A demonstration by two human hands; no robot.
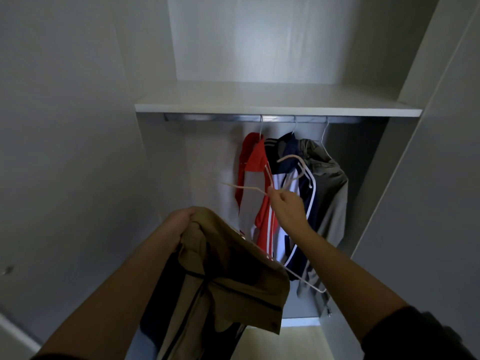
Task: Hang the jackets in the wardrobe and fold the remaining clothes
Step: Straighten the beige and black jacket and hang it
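My left hand point(181, 220) grips a tan jacket point(233, 268) by its top edge; the jacket hangs down in front of me, dark lining showing. My right hand point(287, 206) pinches a pale empty hanger point(291, 175) held up before the wardrobe. On the metal rail point(213, 117) hang three garments on hangers: a red and white jacket point(255, 178), a navy and white jacket point(298, 229) and a grey jacket point(332, 198).
A white shelf point(275, 105) runs above the rail. The left part of the rail carries nothing. White wardrobe walls point(78, 152) stand at both sides, with an open door panel point(441, 178) on the right and pale floor point(280, 341) below.
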